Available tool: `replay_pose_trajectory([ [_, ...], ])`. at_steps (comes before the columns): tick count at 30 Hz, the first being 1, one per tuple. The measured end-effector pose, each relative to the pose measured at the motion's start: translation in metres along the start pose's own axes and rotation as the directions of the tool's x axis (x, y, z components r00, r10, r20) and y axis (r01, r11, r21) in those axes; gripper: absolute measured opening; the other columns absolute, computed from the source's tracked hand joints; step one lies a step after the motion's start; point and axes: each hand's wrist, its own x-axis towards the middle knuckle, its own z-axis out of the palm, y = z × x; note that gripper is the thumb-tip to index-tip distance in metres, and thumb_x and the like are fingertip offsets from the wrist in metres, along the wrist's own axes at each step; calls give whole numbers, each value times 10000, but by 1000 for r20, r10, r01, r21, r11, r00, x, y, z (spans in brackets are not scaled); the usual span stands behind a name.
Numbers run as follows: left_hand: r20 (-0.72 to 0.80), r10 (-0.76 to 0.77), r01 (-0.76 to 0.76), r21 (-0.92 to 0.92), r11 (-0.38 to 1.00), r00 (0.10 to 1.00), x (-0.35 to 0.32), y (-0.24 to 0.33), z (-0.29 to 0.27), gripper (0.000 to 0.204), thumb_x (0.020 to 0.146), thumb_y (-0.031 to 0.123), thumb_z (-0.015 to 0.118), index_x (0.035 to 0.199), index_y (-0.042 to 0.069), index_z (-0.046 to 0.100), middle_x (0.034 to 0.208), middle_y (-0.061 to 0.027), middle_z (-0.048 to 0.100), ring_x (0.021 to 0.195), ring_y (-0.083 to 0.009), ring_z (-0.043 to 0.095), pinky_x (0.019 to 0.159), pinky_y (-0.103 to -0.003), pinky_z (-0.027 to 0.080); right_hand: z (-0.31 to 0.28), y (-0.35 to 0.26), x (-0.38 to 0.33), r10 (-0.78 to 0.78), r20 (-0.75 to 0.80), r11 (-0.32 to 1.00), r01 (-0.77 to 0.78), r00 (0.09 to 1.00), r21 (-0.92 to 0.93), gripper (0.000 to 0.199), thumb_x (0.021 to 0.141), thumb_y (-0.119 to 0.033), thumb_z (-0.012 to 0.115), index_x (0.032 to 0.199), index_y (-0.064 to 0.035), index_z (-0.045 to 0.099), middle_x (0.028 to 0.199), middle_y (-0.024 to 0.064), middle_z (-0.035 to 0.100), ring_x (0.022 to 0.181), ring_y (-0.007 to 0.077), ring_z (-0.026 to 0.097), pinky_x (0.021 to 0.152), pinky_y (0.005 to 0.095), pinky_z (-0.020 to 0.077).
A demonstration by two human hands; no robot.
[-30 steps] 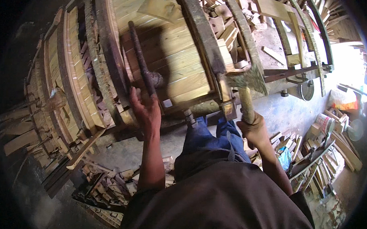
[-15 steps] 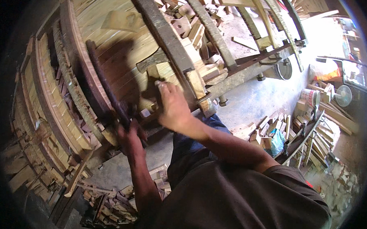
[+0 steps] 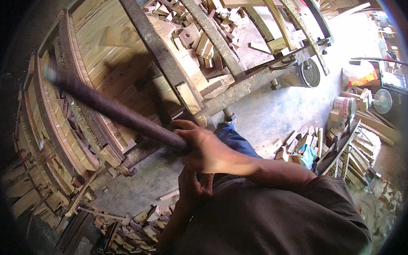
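Note:
A long dark round bar (image 3: 119,115) slants from the upper left down to my hands, its far end smeared by motion. My right hand (image 3: 207,148) is closed around the near end of it. Just below, close against the right wrist, is my left hand (image 3: 194,185) with its fingers curled; whatever they hold is hidden. Beyond the bar, a pale wooden panel of joined strips (image 3: 100,20) lies in a rack of dark beams (image 3: 159,54). A wood block (image 3: 189,96) sits at the near end of one beam, in front of my right hand.
Wood offcuts (image 3: 202,42) fill the gaps between the beams. More panels and beams (image 3: 47,108) curve along the left. Scrap wood (image 3: 137,228) is heaped on the floor near my left arm. At right are a bucket (image 3: 309,75), a fan (image 3: 382,101) and a blue plastic bag (image 3: 307,156).
The bar has swung up across the view, away from the rack. My right hand has left the wood block and closed on the bar; my left hand has moved right, toward my body.

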Motion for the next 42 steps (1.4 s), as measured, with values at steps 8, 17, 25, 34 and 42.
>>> replay_pose_trajectory([
  [8, 90, 222, -239, 448, 862, 971, 18, 101, 15, 279, 833, 91, 654, 1076, -31, 590, 1161, -207, 586, 1097, -354, 553, 910, -477, 470, -82, 88, -104, -79, 177, 718, 179, 981, -673, 321, 735, -131, 660, 1046, -178, 723, 1389, 176, 447, 1103, 361, 532, 834, 398, 567],
  [17, 485, -653, 496, 424, 758, 582, -25, -24, 137, 341, 832, 322, 663, 1016, 35, 675, 966, -226, 693, 954, -414, 654, 843, -480, 516, -112, 198, -136, -254, 107, 758, 266, 961, -596, 282, 745, -103, 644, 1023, -90, 687, 1328, 173, 525, 1242, 380, 477, 965, 442, 467],
  [25, 347, -679, 360, 646, 673, 647, -12, -50, 162, 216, 816, 216, 681, 901, 31, 612, 819, -218, 674, 817, -441, 649, 725, -540, 498, -83, 261, -145, 879, 55, 117, -328, 473, 937, 598, 890, -247, 656, 1388, -30, 404, 1278, 228, 560, 1112, 332, 589, 937, 443, 491],
  [34, 339, -528, 301, 537, 788, 778, -17, -97, 170, 213, 827, 214, 702, 917, 45, 610, 861, -192, 666, 828, -418, 645, 706, -503, 499, -36, 302, -117, 537, 134, -328, 60, 833, 943, 605, 838, -297, 665, 1372, -75, 486, 1163, 116, 612, 1019, 320, 588, 890, 436, 485],
  [42, 375, -566, 303, 565, 767, 734, -22, -210, 180, 341, 805, 345, 740, 978, 81, 611, 924, -174, 653, 927, -416, 606, 824, -501, 482, -40, 294, -101, 437, 28, -104, 20, 899, 994, 877, 767, -194, 784, 1485, -4, 317, 1424, 134, 469, 1300, 264, 453, 1127, 392, 296],
])
